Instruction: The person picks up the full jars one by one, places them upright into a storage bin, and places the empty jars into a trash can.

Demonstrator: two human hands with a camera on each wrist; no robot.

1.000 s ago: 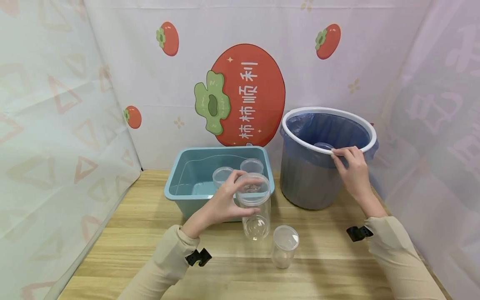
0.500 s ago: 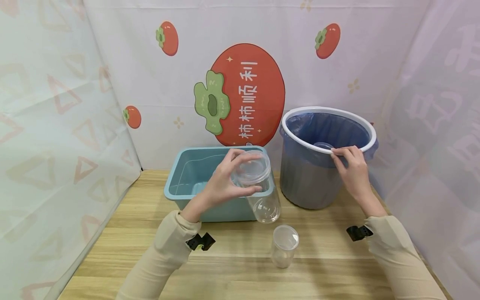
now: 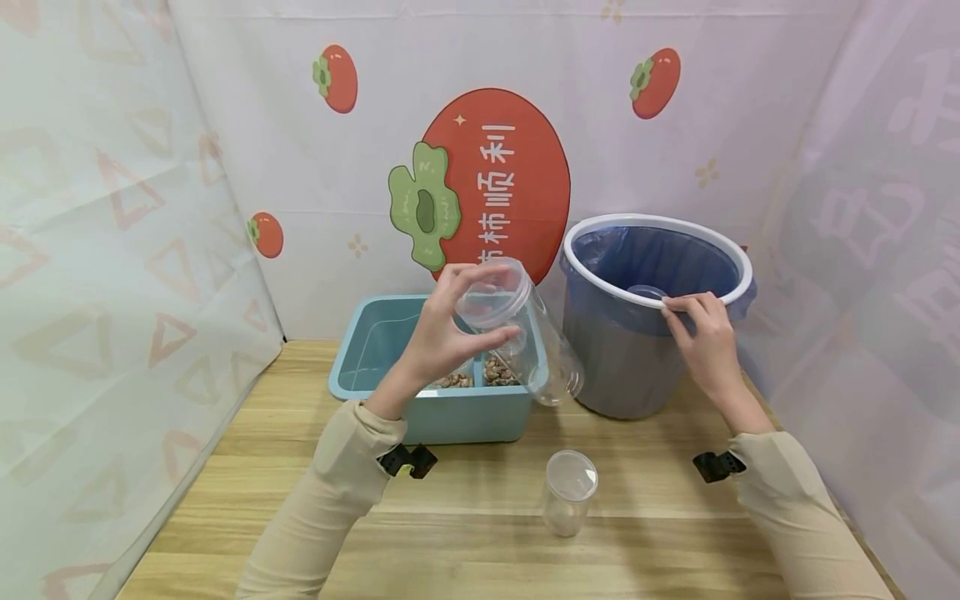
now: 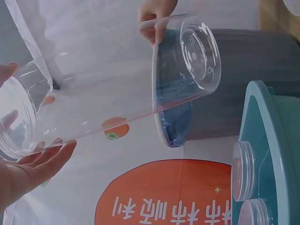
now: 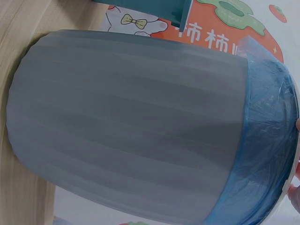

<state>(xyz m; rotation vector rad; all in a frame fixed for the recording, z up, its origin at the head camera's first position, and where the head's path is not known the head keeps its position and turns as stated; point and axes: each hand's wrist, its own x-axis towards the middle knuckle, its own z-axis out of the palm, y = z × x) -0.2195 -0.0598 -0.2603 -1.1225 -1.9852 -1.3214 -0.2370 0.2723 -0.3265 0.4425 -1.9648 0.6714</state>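
My left hand (image 3: 442, 333) grips a tall clear plastic jar (image 3: 553, 354) round its wide top end, thumb on one side and fingers on the other. The jar is see-through with nothing showing inside, and it tilts with its base toward the bin. It is raised in front of the basin's right end. In the left wrist view, the jar's ringed base (image 4: 200, 56) overlaps the bin's mouth. My right hand (image 3: 705, 337) pinches the white rim of the grey bin (image 3: 615, 367), which has a blue bag (image 5: 267, 126) folded over its edge.
A smaller clear jar (image 3: 570, 500) stands on the wooden table in front. The blue-green basin (image 3: 465, 425) behind holds lidded jars (image 4: 243, 171) with brown, nut-like pieces (image 3: 498, 372). Another clear round thing (image 3: 647, 292) shows inside the bin. A printed curtain stands behind.
My left hand has lifted the tall jar up from near the table and swung its base right toward the bin, tilting it. My right hand has stayed on the bin's rim.
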